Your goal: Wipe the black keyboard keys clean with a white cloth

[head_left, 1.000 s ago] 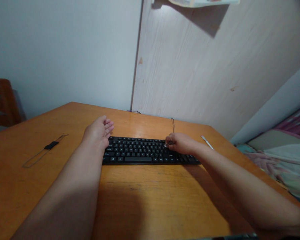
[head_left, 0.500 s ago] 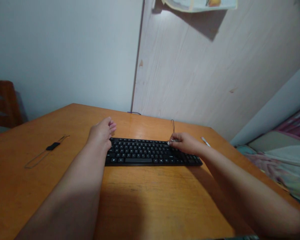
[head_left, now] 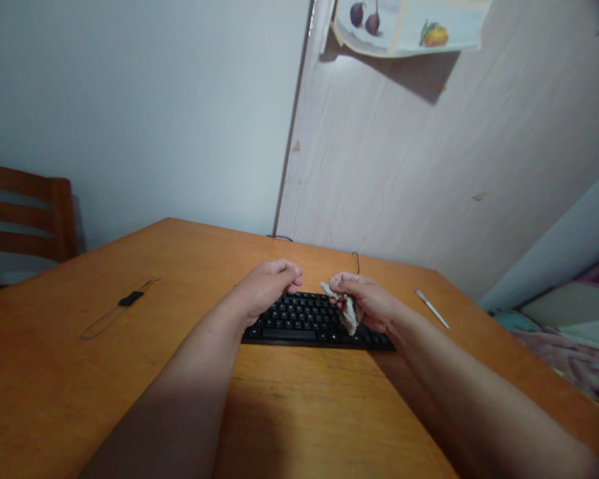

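Observation:
A black keyboard (head_left: 294, 326) lies on the wooden table, its left and right parts partly covered by my hands and forearms. My right hand (head_left: 362, 296) is closed on a crumpled whitish tissue (head_left: 349, 316), which hangs over the keys on the right half. To its left, my left hand (head_left: 274, 283) is raised over the keyboard's left end with curled fingers and thumb drawn together; I see nothing in it. A small gap separates the two hands.
The wooden table (head_left: 289, 406) meets the wall at the back. On its left lies a wire loop with a black piece (head_left: 130, 299); on its right, a white pen-like stick (head_left: 432, 309). A thin dark cord (head_left: 356, 261) rises behind the keyboard. A wooden chair (head_left: 60, 219) stands far left.
My left hand has left the keyboard's left edge and moved right, toward the right hand. The right hand has turned and lifted, so the tissue shows more. The camera view has shifted.

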Available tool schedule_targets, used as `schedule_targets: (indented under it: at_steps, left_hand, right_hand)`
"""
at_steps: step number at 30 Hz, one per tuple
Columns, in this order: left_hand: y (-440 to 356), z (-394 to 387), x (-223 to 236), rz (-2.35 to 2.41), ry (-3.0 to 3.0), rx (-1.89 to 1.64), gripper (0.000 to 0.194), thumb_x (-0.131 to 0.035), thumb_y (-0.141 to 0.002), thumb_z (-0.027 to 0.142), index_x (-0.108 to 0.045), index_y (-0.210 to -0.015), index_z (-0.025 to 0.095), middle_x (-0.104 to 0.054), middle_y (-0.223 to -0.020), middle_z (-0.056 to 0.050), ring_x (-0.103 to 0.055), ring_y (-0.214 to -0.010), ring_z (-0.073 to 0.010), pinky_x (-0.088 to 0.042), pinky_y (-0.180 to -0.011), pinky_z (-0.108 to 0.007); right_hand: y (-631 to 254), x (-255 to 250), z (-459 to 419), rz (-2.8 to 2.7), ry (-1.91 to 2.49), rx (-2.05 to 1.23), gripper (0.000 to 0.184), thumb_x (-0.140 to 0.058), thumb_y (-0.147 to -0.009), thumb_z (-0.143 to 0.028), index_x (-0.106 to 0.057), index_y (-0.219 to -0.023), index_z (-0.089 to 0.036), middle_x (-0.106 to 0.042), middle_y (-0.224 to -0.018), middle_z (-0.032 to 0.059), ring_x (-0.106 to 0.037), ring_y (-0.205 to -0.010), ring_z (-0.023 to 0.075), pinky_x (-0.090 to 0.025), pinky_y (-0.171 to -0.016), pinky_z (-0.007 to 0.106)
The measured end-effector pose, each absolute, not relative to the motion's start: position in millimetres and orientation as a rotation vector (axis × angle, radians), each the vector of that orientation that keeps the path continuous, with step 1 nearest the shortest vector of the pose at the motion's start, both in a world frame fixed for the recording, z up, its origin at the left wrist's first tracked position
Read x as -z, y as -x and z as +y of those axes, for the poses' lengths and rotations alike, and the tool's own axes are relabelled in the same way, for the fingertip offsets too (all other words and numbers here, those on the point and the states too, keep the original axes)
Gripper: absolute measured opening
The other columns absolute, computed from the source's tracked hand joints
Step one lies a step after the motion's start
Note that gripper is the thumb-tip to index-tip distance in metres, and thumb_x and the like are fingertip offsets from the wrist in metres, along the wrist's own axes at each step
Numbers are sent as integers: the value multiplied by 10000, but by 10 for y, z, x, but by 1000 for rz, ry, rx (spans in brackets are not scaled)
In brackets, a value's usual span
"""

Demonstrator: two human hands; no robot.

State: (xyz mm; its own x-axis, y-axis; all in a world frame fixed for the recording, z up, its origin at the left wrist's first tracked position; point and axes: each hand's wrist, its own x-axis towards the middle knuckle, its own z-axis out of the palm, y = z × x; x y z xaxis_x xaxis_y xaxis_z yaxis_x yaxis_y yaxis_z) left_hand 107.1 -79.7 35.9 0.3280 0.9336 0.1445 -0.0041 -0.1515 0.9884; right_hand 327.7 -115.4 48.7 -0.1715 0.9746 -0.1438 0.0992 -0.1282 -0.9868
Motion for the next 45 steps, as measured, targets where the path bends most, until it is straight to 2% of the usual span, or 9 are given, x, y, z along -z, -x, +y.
schedule_targets:
  at_steps: [5, 10, 14, 17, 22, 28, 33, 39, 45]
  left_hand:
    - [-1144, -908, -379, 725, -1599, -915, 327, -630, -799, 519, -676, -860, 201, -707, -872, -51, -615, -758, -179, -451, -736, -310]
    - [-1125, -888, -348, 801, -1690, -934, 287, -660, -775, 477, -633, -800, 192, -656, -727, -9, -580, -677, -158, -425, -636, -267]
    - [-1078, -869, -365, 862, -1733, -939, 246, -606, -813, 422, -601, -771, 180, -636, -695, 2, -563, -640, -138, -423, -612, -253]
    - [-1054, -866, -384, 881, -1714, -963, 220, -606, -808, 385, -588, -736, 179, -602, -643, 12, -547, -606, -130, -417, -588, -247]
    - [-1010, -859, -400, 909, -1670, -962, 220, -614, -806, 383, -600, -714, 184, -626, -640, 3, -557, -591, -130, -422, -590, -251]
    - [-858, -715, -413, 1128, -1377, -1354, 272, -643, -790, 412, -591, -660, 179, -657, -640, -26, -560, -563, -122, -412, -581, -239]
    - [-681, -594, -457, 1163, -862, -1638, 206, -647, -757, 353, -566, -678, 182, -662, -644, -20, -566, -530, -105, -351, -515, -211]
    - [-558, -540, -469, 1146, -477, -1571, 188, -598, -770, 346, -557, -675, 188, -645, -625, 12, -551, -512, -100, -383, -582, -256]
    - [-513, -514, -439, 1134, -381, -1603, 163, -589, -779, 327, -550, -690, 196, -663, -694, 14, -562, -553, -102, -383, -621, -274]
  right_hand:
    - [-3098, -451, -1131, -1333, 1175, -1495, 244, -721, -705, -362, -596, -807, -178, -607, -639, -24, -508, -478, 83, -407, -430, 183]
    - [-2988, -445, -1099, -1341, 1134, -1476, 231, -699, -736, -358, -589, -820, -173, -617, -664, -6, -523, -509, 88, -417, -446, 180]
    - [-2923, -473, -1122, -1512, 1143, -1316, 249, -682, -770, -388, -576, -886, -195, -594, -653, -30, -502, -494, 81, -375, -428, 171]
    - [-2890, -479, -1136, -1704, 1193, -1131, 308, -699, -767, -422, -579, -962, -216, -545, -607, -70, -411, -406, 59, -299, -384, 174]
    - [-2861, -484, -1096, -1797, 1218, -975, 308, -661, -793, -482, -604, -900, -199, -456, -518, -88, -369, -374, 59, -267, -379, 190]
    - [-2787, -467, -938, -1883, 1293, -951, 306, -658, -788, -490, -597, -823, -193, -417, -464, -90, -376, -364, 73, -252, -383, 200]
    - [-2547, -443, -795, -2080, 1357, -826, 251, -648, -793, -421, -644, -810, -171, -511, -549, -51, -423, -449, 77, -305, -444, 204]
    - [-2119, -422, -675, -2384, 1418, -599, 178, -638, -773, -344, -692, -805, -176, -621, -651, -15, -526, -585, 106, -338, -522, 214]
    - [-1759, -387, -608, -2568, 1463, -467, 210, -573, -800, -364, -698, -804, -195, -654, -671, 5, -544, -595, 127, -331, -515, 232]
